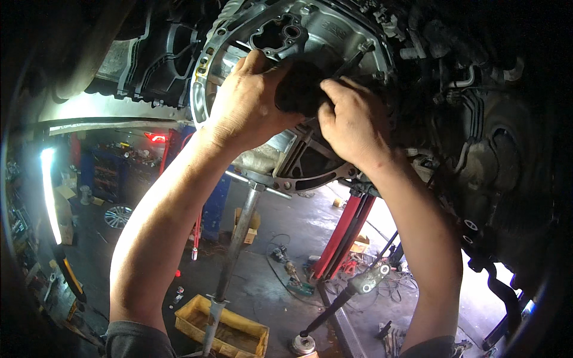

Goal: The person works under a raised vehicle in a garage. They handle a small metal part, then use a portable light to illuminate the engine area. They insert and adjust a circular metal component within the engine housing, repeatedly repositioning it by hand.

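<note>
We are looking up at the round, ribbed, silver cast-metal housing (334, 36) bolted under the raised car, and everything else is placed from it. Far to its lower left, a long glowing white work light (50, 197) is hanging at the edge of the view. Nearer, below and left of the housing, a grey steel support stand (236, 244) is rising from the workshop floor, and a shallow yellow tray (224, 331) is lying at its foot.

Our left hand (250, 101) is reaching up across the housing's face, fingers curled and clenched around the left side of a dark, rounded black part (301, 89) sitting at the housing's centre. Our right hand (352, 122) is pressing in just beside it, fingers bent and gripping the same black part from the right, thumb on top. The two hands are almost touching each other over the part. We cannot tell what the part is, since the hands are covering most of it.

Below and right of the housing, red lift posts (346, 232) are standing on the floor. To the housing's right, dark engine underside with hoses (471, 119) is filling the view.
</note>
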A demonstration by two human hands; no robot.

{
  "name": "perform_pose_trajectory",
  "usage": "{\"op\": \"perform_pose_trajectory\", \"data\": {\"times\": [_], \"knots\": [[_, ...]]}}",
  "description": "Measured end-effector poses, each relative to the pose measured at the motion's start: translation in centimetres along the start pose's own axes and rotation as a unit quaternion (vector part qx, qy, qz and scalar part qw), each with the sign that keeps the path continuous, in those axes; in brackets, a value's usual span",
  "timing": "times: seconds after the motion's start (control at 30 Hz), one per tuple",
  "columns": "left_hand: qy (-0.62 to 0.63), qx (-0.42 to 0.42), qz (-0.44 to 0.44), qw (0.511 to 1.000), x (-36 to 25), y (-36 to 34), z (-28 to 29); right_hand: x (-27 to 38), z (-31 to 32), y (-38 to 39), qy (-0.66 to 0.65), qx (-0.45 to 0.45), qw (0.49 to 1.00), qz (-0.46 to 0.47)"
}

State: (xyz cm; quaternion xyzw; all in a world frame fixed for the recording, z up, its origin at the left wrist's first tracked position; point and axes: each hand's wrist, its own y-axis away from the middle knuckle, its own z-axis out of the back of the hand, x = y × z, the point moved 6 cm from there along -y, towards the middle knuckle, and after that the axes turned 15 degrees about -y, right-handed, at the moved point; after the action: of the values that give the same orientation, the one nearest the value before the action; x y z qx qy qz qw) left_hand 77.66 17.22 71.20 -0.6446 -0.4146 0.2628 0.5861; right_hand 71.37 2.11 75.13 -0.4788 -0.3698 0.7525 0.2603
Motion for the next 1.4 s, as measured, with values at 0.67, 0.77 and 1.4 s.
{"op": "perform_pose_trajectory", "data": {"times": [0.67, 0.77, 1.4], "knots": [[0.034, 0.006, -0.019, 0.999, 1.1, 0.0, -0.6, -0.7, -0.3, 2.3, -0.056, -0.04, 0.998, 0.004], [0.045, 0.046, -0.014, 0.998, 1.2, -0.1, -0.8, -1.0, -0.7, 3.4, -0.041, -0.02, 0.998, -0.035], [0.062, 0.045, -0.024, 0.997, 1.1, -0.6, -0.5, -5.1, 0.5, -1.2, -0.14, -0.059, 0.985, -0.087]]}}
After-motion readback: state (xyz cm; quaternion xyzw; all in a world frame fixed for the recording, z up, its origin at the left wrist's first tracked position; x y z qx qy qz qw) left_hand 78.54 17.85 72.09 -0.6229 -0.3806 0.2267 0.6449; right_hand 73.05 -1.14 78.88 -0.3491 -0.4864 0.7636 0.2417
